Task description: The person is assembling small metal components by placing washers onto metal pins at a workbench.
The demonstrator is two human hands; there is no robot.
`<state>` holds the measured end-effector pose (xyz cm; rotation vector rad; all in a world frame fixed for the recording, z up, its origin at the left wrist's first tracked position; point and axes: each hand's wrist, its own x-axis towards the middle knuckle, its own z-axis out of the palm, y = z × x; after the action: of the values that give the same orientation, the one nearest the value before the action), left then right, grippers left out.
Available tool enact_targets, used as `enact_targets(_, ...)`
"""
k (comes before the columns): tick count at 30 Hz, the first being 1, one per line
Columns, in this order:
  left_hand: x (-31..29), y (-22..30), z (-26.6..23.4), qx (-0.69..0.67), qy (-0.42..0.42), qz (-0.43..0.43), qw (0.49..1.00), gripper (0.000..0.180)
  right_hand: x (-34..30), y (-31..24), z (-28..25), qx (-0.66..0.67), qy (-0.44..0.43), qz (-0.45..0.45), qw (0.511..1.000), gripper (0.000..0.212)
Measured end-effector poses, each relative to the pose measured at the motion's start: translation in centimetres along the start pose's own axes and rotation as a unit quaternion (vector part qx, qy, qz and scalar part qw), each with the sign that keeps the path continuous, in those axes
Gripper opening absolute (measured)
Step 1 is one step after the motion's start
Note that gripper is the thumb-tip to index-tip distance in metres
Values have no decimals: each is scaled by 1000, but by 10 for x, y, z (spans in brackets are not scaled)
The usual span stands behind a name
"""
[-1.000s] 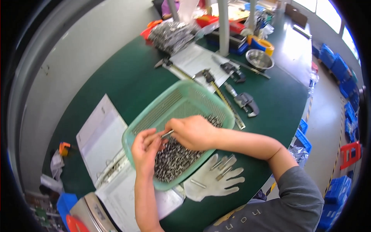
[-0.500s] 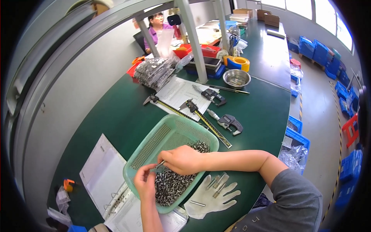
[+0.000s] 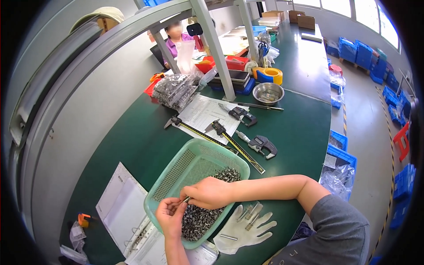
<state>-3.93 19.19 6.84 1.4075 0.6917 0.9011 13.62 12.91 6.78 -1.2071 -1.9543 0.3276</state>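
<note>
Over a light green perforated plastic basket (image 3: 170,176), both my hands meet at a short, slim metal pin (image 3: 187,199). My left hand (image 3: 171,216) pinches its near end with thumb and fingertips. My right hand (image 3: 207,193) is closed round the other end, which its fingers mostly hide. Whether a ring sits on the pin is too small to tell. Many small shiny metal rings (image 3: 198,223) fill the basket's right and near parts. Beside it lies a white glove (image 3: 240,232), with another metal pin (image 3: 228,237) and several clear tubes (image 3: 251,216) on it.
Beyond the basket lie two calipers (image 3: 238,148), two micrometers (image 3: 260,145) and a paper sheet (image 3: 198,117). A metal bowl (image 3: 268,93) and bagged parts (image 3: 174,90) stand farther back. An open ring binder (image 3: 121,205) lies left. A grey frame post (image 3: 214,48) rises from the table; a person sits behind.
My left fingers have closed in on the pin, and the hands are nearer each other, so less of it shows. The whole view has shifted slightly.
</note>
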Motion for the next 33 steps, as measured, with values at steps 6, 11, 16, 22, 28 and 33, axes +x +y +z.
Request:
enact_targets(6,2,-1,0,16,-2,-13,1000,13,1,0,-2,-32,-26,8,999,23)
enact_targets(11,1,1,-2,32,50,3,998,10,6,3,-18,-69,-52,72,994,21)
enact_targets(16,6,1,-1,32,78,14,996,10,3,25,-37,-113,-16,157,981,20)
enact_targets(22,7,-1,-3,32,68,17,997,11,7,29,-31,-201,-52,175,962,19)
enact_targets(28,5,-1,-5,45,58,28,997,11,3,21,-30,-220,-17,131,967,16)
enact_targets(33,3,-2,-4,56,56,16,997,11,-3,-18,-37,-246,5,46,968,19)
